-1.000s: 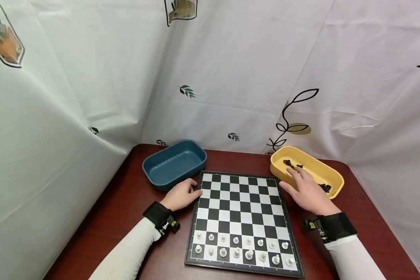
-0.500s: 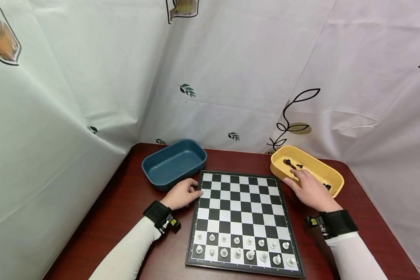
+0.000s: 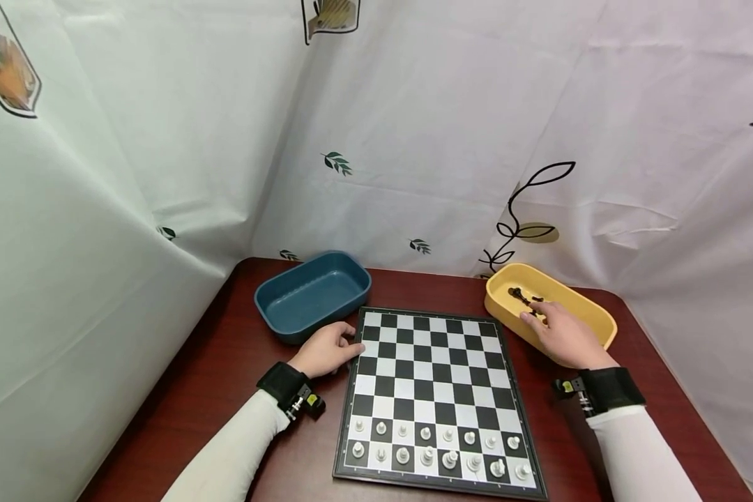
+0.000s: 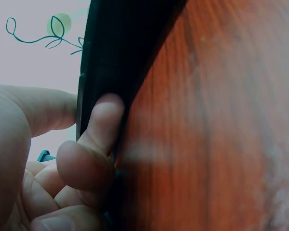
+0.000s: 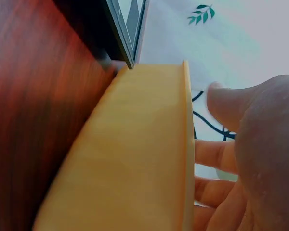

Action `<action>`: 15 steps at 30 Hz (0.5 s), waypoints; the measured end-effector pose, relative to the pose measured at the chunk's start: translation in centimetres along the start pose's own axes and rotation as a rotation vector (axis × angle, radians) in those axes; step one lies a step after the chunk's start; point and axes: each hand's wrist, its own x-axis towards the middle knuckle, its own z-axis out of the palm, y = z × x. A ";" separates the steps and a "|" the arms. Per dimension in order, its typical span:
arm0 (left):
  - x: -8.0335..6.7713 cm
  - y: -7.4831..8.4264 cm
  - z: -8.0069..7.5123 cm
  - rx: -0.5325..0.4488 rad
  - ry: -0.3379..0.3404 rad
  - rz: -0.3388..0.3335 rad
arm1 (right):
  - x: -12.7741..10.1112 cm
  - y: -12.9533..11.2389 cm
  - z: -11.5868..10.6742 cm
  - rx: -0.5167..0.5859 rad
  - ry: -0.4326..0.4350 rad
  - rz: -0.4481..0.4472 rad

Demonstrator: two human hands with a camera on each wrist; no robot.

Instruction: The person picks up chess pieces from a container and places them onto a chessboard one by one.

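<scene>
My left hand holds the left edge of the chessboard, the thumb on top. In the left wrist view, a fingertip presses against the black side of the board. White chess pieces stand in two rows along the near side. My right hand reaches over the near wall of the yellow tray, thumb and fingers apart and fingertips down inside it. Black chess pieces lie in the tray close to those fingertips. The tray wall hides the fingertips in the right wrist view.
A dark blue tray stands at the back left, close to the board's far corner. White patterned cloth hangs behind and along the sides of the reddish-brown table.
My right hand has moved to the right and lower into the yellow tray, covering the black pieces at its right end. The left hand stays at the board's edge.
</scene>
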 end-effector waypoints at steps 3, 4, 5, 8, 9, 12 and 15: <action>0.1 -0.1 0.0 -0.020 -0.007 0.030 | 0.4 0.4 -0.3 0.003 -0.029 -0.011; 0.1 -0.1 -0.1 -0.028 -0.008 0.035 | 0.5 0.6 -0.5 0.004 -0.036 -0.018; 0.1 -0.1 -0.1 -0.032 -0.007 0.039 | 0.6 0.6 -0.6 0.005 -0.042 -0.022; -0.1 0.1 -0.1 -0.033 -0.001 0.037 | 0.9 0.8 -1.2 0.007 -0.060 -0.043; -0.1 0.2 -0.1 -0.031 0.003 0.034 | 1.0 0.9 -1.3 0.007 -0.067 -0.045; -0.1 0.2 0.0 -0.011 0.004 0.023 | 1.3 1.0 -1.9 0.009 -0.094 -0.055; -0.1 0.2 0.1 0.008 0.009 0.005 | 1.8 1.1 -2.3 0.023 -0.127 -0.060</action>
